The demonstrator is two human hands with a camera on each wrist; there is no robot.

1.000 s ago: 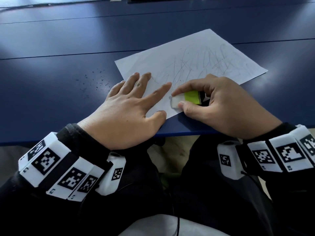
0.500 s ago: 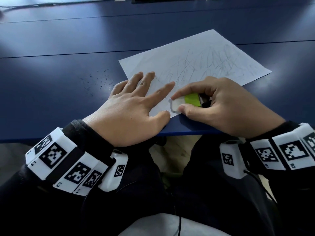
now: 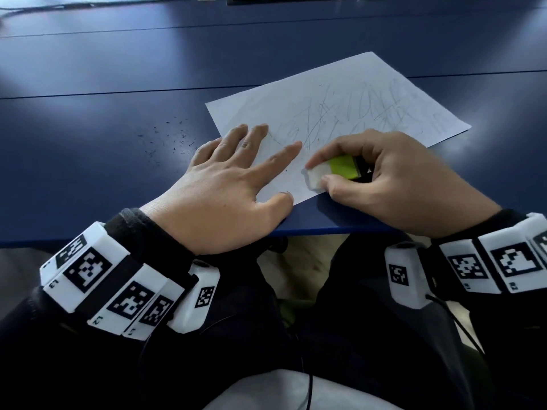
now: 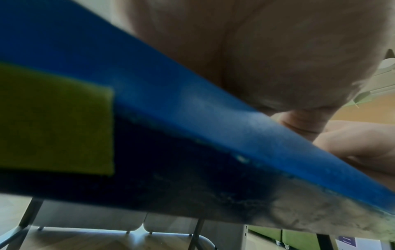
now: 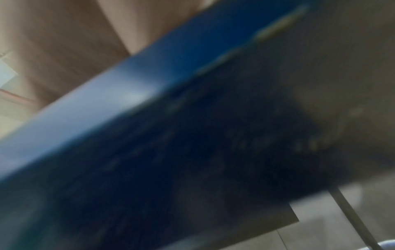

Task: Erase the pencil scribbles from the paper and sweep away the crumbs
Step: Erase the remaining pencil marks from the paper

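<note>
A white sheet of paper (image 3: 340, 93) with grey pencil scribbles (image 3: 364, 113) lies tilted on the blue table (image 3: 88, 179). My left hand (image 3: 236, 176) lies flat with spread fingers on the sheet's near left corner. My right hand (image 3: 384, 179) pinches a white eraser with a green and black sleeve (image 3: 331, 171) between thumb and forefinger, its white tip on the paper near the front edge. Dark eraser crumbs (image 3: 174, 137) are scattered on the table left of the paper. Both wrist views show only the table's front edge (image 4: 213, 118) from below, the right one blurred.
The table's front edge (image 3: 325, 230) runs just under both wrists. A seam (image 3: 118, 93) crosses the tabletop behind the paper. A cable (image 3: 44, 8) lies at the far left back. My dark-clothed lap fills the lower part of the head view.
The eraser tip has shifted slightly back and forth over the paper's near edge. My left hand stays pressed flat on the sheet.
</note>
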